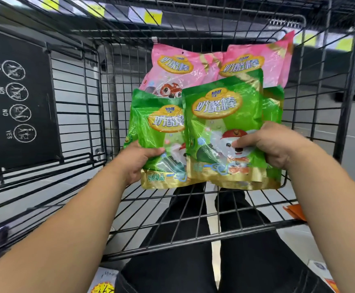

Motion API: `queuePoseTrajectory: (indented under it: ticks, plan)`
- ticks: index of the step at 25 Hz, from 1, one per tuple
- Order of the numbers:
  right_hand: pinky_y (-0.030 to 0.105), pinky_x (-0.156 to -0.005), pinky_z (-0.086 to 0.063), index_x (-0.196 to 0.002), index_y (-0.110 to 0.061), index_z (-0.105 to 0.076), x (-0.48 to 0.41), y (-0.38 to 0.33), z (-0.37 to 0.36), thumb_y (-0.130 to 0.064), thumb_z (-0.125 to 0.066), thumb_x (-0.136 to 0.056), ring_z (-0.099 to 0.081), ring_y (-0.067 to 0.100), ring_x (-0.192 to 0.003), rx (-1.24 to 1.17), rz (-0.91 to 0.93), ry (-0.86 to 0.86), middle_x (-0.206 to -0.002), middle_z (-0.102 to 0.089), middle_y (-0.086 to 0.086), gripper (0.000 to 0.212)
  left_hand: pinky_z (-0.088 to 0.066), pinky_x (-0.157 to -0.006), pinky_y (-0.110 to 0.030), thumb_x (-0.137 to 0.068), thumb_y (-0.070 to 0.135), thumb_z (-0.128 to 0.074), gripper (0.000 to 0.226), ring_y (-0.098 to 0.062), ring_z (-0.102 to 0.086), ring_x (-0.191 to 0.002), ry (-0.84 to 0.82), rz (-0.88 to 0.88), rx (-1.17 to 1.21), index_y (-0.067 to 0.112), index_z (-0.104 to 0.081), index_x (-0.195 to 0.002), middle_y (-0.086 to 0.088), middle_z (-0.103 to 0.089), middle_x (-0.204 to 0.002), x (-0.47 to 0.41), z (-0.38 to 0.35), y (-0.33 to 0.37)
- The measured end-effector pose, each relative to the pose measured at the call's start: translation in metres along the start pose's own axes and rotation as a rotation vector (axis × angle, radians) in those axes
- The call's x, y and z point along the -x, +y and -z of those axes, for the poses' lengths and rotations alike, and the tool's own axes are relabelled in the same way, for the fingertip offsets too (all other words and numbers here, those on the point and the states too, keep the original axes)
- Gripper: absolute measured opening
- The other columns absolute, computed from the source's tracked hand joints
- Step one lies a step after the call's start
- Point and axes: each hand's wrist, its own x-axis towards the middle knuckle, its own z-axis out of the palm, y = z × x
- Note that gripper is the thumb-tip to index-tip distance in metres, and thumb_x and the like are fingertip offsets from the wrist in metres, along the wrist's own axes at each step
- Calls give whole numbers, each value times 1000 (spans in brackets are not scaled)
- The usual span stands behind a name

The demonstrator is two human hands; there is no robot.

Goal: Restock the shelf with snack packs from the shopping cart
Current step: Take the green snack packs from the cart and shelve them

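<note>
Inside the black wire shopping cart (193,210) lie green and pink snack packs. My left hand (137,160) grips the lower left edge of one green pack (157,125), thumb on its front. My right hand (273,144) grips a second green pack (221,115) at its right side, thumb pressed on the cartoon figure; this pack overlaps the first. More green packs (272,106) sit behind my right hand. Two pink packs (178,70) lean against the cart's far wall, their lower parts hidden by the green ones.
A black child-seat panel (18,98) with white safety icons stands at the cart's left. Shelf rails with yellow price tags (153,16) run behind the cart. My dark trouser legs show through the wire floor. An orange item (295,210) lies on the floor at right.
</note>
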Motion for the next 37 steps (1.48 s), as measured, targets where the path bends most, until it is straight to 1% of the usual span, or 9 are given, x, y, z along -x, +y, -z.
queuePoseTrajectory:
  ticks: [2,4,13,16,20,25,28,31,37]
  plan:
    - [63,-83,-55,-114,1,-60,-9,6,-9,-32,-101,-22,-72,38,-92,-41,-4,45,-101,-73,20,106,-58,-78,-39,-76,3,-76,67,-20,-71,-80,33,-27,-32,1,-46,-136,-8,-76,-93,0,-3,1]
    - [61,-88,-54,-118,-1,-59,-26,20,-13,-40,-101,-13,-71,37,-96,-124,-1,77,-104,-73,18,120,-57,-84,-43,-76,3,-77,68,-21,-71,-85,49,-48,-33,0,-45,-137,-12,-73,-105,-2,-6,2]
    - [57,-74,-58,-136,3,-44,15,6,-21,13,-66,-81,-72,31,-79,-322,69,85,-93,-71,16,60,-59,-68,-36,-87,-5,-65,24,-13,-73,-67,65,-201,-39,16,-62,-97,2,-76,-77,27,-10,17]
    - [47,-63,-61,-126,2,-58,43,-9,-4,13,-60,-84,-73,25,-72,-321,132,-11,-88,-75,12,43,-59,-74,-40,-86,-6,-65,25,-18,-71,-74,50,-264,1,18,-63,-95,-2,-75,-82,57,-14,29]
    - [54,-88,-55,-126,1,-60,94,-31,16,14,-57,-82,-67,34,-102,-255,259,-83,-118,-69,19,46,-56,-61,-30,-87,-6,-62,22,-14,-70,-65,0,-392,6,14,-67,-95,4,-75,-70,104,-22,59]
    - [49,-83,-59,-123,2,-62,181,-54,40,5,-64,-68,-67,36,-105,-224,424,-196,-116,-70,20,56,-60,-67,-35,-86,-5,-62,37,-18,-70,-76,-82,-546,28,9,-62,-120,-5,-75,-93,187,-34,97]
    - [45,-74,-61,-116,1,-66,225,-67,53,4,-65,-66,-72,31,-88,-212,514,-200,-102,-74,17,50,-62,-73,-40,-86,-6,-61,37,-22,-71,-80,-134,-604,62,6,-62,-121,-14,-71,-106,232,-45,108]
    - [39,-58,-60,-110,-1,-68,270,-77,70,-2,-69,-65,-72,29,-73,-245,582,-189,-90,-74,16,45,-63,-66,-39,-87,-8,-59,28,-20,-73,-70,-177,-697,56,3,-64,-113,-11,-75,-91,277,-64,121]
    - [39,-57,-61,-92,-8,-71,335,-89,102,-14,-72,-62,-71,25,-62,-299,646,-75,-77,-75,11,31,-63,-65,-38,-87,-8,-60,23,-20,-73,-70,-231,-848,32,3,-66,-106,-10,-75,-89,348,-103,134]
